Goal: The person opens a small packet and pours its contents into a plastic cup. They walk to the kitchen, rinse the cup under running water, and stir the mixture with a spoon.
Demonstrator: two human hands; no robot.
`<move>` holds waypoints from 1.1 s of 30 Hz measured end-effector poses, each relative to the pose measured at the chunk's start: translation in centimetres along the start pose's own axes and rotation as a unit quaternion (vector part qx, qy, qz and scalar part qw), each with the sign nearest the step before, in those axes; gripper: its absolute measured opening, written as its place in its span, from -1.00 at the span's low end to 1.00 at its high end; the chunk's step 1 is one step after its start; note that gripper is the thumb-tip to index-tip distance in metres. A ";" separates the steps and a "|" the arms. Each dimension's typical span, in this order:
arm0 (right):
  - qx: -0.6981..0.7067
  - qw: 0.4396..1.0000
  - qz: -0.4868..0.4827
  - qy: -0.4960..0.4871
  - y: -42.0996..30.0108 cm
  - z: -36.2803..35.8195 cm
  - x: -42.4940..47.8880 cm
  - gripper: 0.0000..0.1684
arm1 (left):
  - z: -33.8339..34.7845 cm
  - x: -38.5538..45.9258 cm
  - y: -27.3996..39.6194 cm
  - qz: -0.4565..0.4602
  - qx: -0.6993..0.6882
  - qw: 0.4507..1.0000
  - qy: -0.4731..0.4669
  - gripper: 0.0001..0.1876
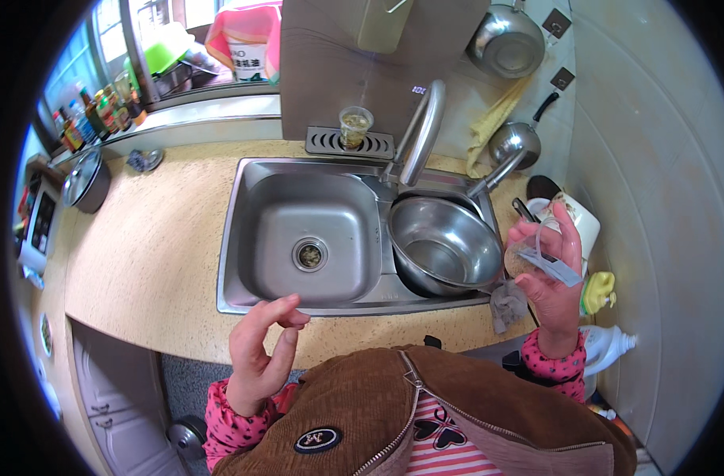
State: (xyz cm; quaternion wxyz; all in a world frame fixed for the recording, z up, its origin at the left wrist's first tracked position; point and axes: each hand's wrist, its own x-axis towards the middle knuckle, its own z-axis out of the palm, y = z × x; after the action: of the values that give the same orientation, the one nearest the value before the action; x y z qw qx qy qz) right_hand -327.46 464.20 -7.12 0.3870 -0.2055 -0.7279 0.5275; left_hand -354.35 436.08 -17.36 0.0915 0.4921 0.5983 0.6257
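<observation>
My left hand hovers at the front edge of the steel sink, fingers apart and nothing in it. On the right, my right hand holds a small brownish round thing with a white string loop and a pale blue tag; its exact kind is hard to tell. A stainless steel basin rests tilted in the right bowl of the double sink. Bits of debris lie in the drain strainer of the left bowl. Behind the sink, a clear plastic cup with greenish contents stands on a slotted drip tray.
The faucet arches over the sink's back. A grey cloth lies at its front right corner. Yellow-capped and white bottles stand beyond my right hand. A lidded pot is at the far left; pans hang on the wall.
</observation>
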 end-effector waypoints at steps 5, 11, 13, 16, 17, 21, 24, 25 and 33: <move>0.030 0.999 -0.011 -0.024 2.7 -1.6 0.1 0.34 | 0.7 -0.4 4.0 -0.031 0.081 0.996 -0.036 -0.58; 0.063 0.997 -0.004 -0.050 4.6 -3.0 -1.1 0.24 | 1.9 -1.5 6.8 -0.048 0.119 0.990 -0.057 -0.54; 0.036 0.998 -0.013 -0.052 4.5 -3.6 -1.6 0.19 | 1.7 -1.3 7.1 -0.038 0.128 0.989 -0.058 -0.52; 0.053 0.998 0.004 -0.025 4.4 -4.0 -2.5 0.11 | 1.6 0.1 6.8 -0.005 0.126 0.990 -0.069 -0.53; 0.053 0.998 0.007 -0.013 4.4 -4.1 -2.8 0.09 | 1.5 0.4 6.6 -0.007 0.119 0.990 -0.075 -0.53; 0.025 0.999 0.017 0.045 3.7 -3.7 -3.8 -0.01 | 0.3 2.5 5.2 0.003 0.089 0.990 -0.113 -0.55; 0.000 0.999 0.013 0.051 3.7 -2.8 -4.9 -0.05 | -1.2 4.0 4.1 0.001 0.080 0.986 -0.147 -0.55; 0.003 0.998 0.016 0.064 3.7 -2.3 -5.2 -0.05 | -1.4 4.5 3.3 0.010 0.056 0.987 -0.150 -0.57; -0.053 0.993 0.056 0.092 2.1 1.5 -5.4 -0.02 | -3.9 5.6 -1.4 0.032 -0.030 0.983 -0.180 -0.56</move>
State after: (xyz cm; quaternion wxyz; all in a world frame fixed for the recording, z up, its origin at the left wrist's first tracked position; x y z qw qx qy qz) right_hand -325.50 460.25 -11.14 0.4113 -0.3137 -0.7031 0.4879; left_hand -360.60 437.88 -14.87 0.1920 0.6126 0.5368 0.5475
